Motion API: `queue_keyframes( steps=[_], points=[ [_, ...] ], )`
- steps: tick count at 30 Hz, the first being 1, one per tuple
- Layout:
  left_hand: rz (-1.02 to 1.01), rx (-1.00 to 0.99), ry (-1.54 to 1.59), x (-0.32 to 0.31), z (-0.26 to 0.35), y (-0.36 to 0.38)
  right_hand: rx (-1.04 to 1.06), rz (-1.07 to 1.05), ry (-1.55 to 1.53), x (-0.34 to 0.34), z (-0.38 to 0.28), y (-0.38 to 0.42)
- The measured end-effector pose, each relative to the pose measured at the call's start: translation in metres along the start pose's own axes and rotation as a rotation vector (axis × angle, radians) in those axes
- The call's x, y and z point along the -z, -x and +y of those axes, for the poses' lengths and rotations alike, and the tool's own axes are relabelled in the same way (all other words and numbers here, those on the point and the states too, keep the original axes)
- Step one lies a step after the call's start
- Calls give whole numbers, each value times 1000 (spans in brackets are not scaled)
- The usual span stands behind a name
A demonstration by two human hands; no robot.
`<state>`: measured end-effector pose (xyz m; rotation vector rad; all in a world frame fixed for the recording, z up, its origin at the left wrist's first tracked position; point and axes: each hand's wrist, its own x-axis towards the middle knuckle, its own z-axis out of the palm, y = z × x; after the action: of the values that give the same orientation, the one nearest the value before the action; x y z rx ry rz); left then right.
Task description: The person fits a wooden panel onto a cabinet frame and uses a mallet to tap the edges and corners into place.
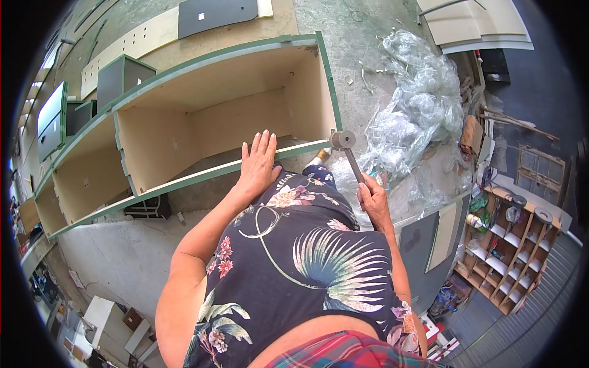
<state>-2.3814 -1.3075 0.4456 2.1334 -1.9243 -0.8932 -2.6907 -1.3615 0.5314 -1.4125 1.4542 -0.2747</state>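
Observation:
A long cabinet frame [233, 116] with green edges and pale wooden compartments lies across the upper left, its open side facing up. My left hand [258, 164] rests flat on its near green-edged rail, fingers spread and nothing held. In my right hand [373, 199] is the handle of a hammer [351, 161], with the fingers wrapped round it. The round grey hammer head is at the cabinet's near right corner; whether it touches the wood I cannot tell.
Crumpled clear plastic wrap [414, 104] covers floor to the right. Flat boards [147, 46] lie beyond the cabinet. A wooden pigeonhole shelf [503, 254] stands at the lower right, near grey panels [420, 242]. A black crate [149, 208] sits below the cabinet.

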Motion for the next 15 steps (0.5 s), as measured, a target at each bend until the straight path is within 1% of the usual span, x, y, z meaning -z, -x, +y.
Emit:
queue_keyframes(
  steps=[5, 10, 13, 14, 15],
  points=[
    [92, 35, 46, -3, 21, -6, 27, -103, 26, 23, 20, -18],
    [180, 59, 68, -13, 62, -16, 57, -212, 58, 48, 28, -43],
    [181, 119, 60, -23, 97, -27, 227, -291, 75, 70, 29, -62],
    [195, 127, 64, -29, 107, -33, 182, -320, 79, 81, 27, -65],
    [209, 139, 73, -35, 119, -40, 189, -331, 42, 91, 34, -70]
  ],
)
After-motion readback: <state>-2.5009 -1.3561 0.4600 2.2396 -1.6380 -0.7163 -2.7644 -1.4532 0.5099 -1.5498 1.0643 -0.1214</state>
